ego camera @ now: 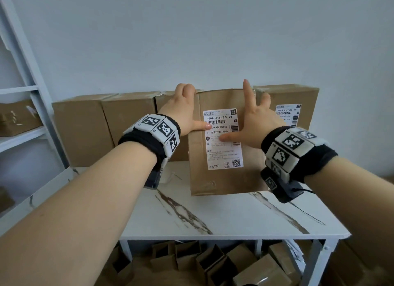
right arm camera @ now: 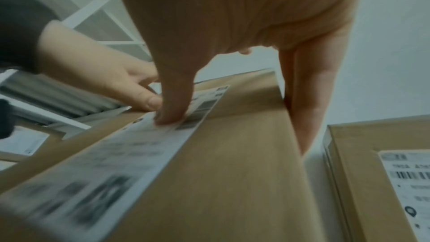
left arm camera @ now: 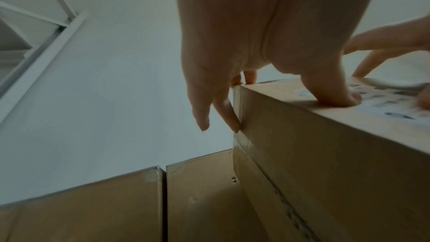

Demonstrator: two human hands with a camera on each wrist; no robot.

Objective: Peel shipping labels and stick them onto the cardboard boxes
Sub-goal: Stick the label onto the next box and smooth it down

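Note:
A tall cardboard box (ego camera: 223, 180) stands upright on the marble table (ego camera: 213, 217), with a white shipping label (ego camera: 223, 153) on its front face. My left hand (ego camera: 188, 109) grips the box's top left corner, fingers bent over the edge and thumb on the label's left edge. My right hand (ego camera: 248, 117) presses its thumb on the label's middle; the index finger points straight up and the other fingers lie along the box's right side. The right wrist view shows that thumb (right arm camera: 172, 111) flat on the label (right arm camera: 116, 154).
Several plain cardboard boxes (ego camera: 96, 126) line the wall at the back. A box with its own label (ego camera: 286, 115) stands at the back right. A white shelf unit (ego camera: 32, 98) is on the left. Open boxes (ego camera: 213, 264) lie under the table.

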